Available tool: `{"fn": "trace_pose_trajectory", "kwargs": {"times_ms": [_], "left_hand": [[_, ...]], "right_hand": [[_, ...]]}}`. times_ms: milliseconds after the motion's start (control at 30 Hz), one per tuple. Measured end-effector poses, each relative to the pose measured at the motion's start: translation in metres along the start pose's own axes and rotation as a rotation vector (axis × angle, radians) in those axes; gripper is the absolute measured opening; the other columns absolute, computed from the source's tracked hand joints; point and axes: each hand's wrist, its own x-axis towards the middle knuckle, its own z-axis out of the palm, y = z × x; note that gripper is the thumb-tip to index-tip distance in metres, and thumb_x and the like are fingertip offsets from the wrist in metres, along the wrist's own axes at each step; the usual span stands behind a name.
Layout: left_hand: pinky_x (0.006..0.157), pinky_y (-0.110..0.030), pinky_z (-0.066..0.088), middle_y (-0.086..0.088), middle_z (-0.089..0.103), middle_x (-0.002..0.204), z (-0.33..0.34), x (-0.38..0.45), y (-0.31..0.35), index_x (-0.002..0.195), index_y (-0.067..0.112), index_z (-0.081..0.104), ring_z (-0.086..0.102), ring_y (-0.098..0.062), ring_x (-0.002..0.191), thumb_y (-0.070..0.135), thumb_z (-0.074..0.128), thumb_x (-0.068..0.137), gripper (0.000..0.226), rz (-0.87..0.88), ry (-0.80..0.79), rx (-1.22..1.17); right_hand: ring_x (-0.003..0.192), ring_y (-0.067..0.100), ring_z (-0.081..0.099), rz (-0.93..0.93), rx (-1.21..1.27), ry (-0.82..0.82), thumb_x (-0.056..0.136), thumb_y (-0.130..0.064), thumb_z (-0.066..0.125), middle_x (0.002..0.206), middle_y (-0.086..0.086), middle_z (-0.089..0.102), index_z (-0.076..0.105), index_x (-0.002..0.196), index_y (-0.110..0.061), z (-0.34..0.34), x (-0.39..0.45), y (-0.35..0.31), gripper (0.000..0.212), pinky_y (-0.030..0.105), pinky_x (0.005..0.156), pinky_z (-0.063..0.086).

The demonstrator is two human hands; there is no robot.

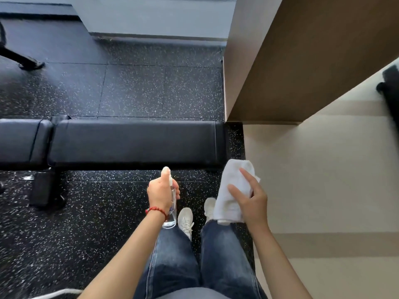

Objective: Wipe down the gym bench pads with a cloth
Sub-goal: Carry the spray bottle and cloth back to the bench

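A black gym bench runs across the view, its long pad [133,142] in the middle and a shorter pad [21,143] at the left. My left hand [160,194] grips a clear spray bottle [170,212] with a white nozzle, held just in front of the long pad's near edge. My right hand [251,200] holds a folded white cloth [230,190] near the pad's right end, fingers spread over it. Neither hand touches the bench.
Black speckled rubber floor [133,89] lies around the bench. A brown wall corner [280,61] stands at the right, with pale flooring [323,180] beyond. A bench foot [43,188] sits at lower left, a dark machine leg [23,61] at upper left. My legs and white shoes are below.
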Motion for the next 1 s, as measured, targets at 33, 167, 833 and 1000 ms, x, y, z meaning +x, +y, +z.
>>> {"fn": "trace_pose_trajectory", "kwargs": {"times_ms": [33,167,833,1000], "left_hand": [[0.05,-0.027,0.043,-0.004,0.054,0.037,0.005,0.005,0.002,0.034,0.015,0.055,0.051,-0.018,0.034,0.052,0.039,0.077,0.059,-0.012,0.006,0.006],[0.051,-0.027,0.044,-0.004,0.053,0.036,0.025,0.022,0.013,0.033,0.015,0.055,0.052,-0.018,0.034,0.044,0.04,0.082,0.059,-0.038,0.055,0.051],[0.049,-0.028,0.042,-0.008,0.051,0.036,0.013,0.08,0.043,0.038,0.009,0.054,0.048,-0.021,0.032,0.04,0.04,0.08,0.054,-0.199,0.367,-0.107],[0.046,-0.024,0.043,-0.005,0.051,0.034,-0.027,0.108,0.043,0.04,0.007,0.055,0.05,-0.017,0.032,0.048,0.041,0.083,0.061,-0.205,0.395,-0.102]], "right_hand": [[0.1,0.0,0.051,0.0,0.001,-0.009,0.075,-0.009,0.074,0.106,-0.026,0.053,0.059,0.121,-0.023,0.002,0.01,-0.002,0.05,0.025,0.092,0.042],[0.109,0.003,0.049,0.007,0.026,-0.079,0.075,-0.007,0.073,0.108,-0.026,0.052,0.058,0.121,-0.021,0.007,0.047,-0.01,0.05,0.023,0.094,0.041],[0.113,0.008,0.051,-0.033,-0.072,-0.314,0.075,-0.009,0.074,0.111,-0.024,0.055,0.058,0.117,-0.029,0.063,0.152,-0.055,0.05,0.036,0.102,0.041],[0.112,0.007,0.051,-0.025,-0.076,-0.347,0.074,-0.01,0.075,0.111,-0.024,0.055,0.057,0.113,-0.035,0.114,0.143,-0.061,0.05,0.025,0.094,0.042]]}}
